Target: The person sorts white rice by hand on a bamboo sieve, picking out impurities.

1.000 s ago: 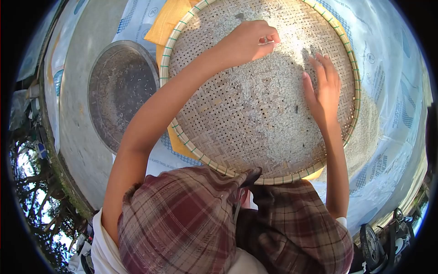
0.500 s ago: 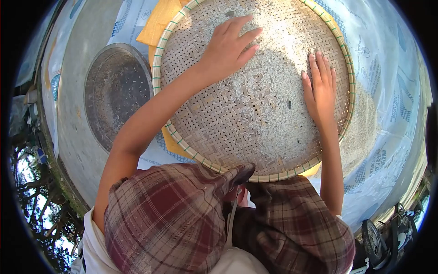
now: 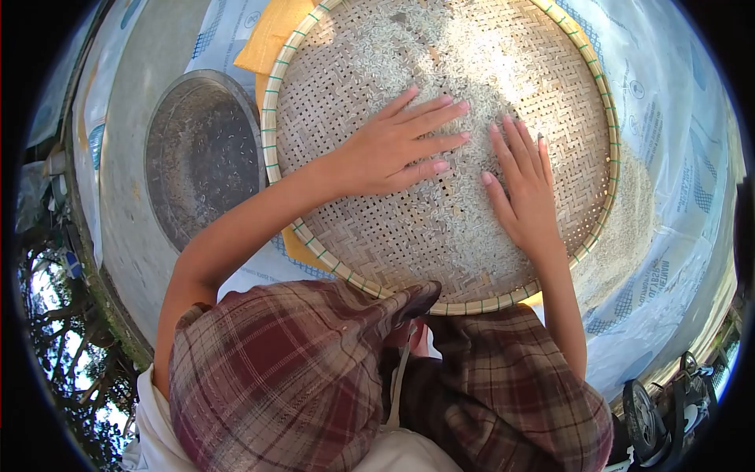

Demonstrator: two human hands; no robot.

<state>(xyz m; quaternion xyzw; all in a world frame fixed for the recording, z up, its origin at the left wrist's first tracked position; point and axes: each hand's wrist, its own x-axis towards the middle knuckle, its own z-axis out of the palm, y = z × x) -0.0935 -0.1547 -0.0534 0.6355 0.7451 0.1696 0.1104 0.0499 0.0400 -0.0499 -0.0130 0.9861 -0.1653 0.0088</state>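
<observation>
A round woven bamboo winnowing tray [image 3: 330, 236] with a green-stitched rim lies in front of my knees. Rice grains [image 3: 464, 228] are spread over its middle, thickest at the sunlit far part, with a few dark bits among them. My left hand [image 3: 405, 145] lies palm down over the left side of the grains, fingers spread and pointing right. To its right, my right hand [image 3: 523, 185] rests flat on the grains, fingers pointing away from me. Neither hand grips anything. What lies beneath the palms is hidden.
Left of the tray stands a dark metal basin [image 3: 177, 169] with scattered grains inside. A yellow sack [image 3: 271, 35] shows under the tray, over printed white sheeting [image 3: 676, 197]. More grain [image 3: 621, 228] is spread to the right. A parked motorcycle [image 3: 661, 413] is at lower right.
My left hand has come nearer to me and slightly right, its fingers more spread. My right hand has moved left and a little nearer, so the hands are closer together.
</observation>
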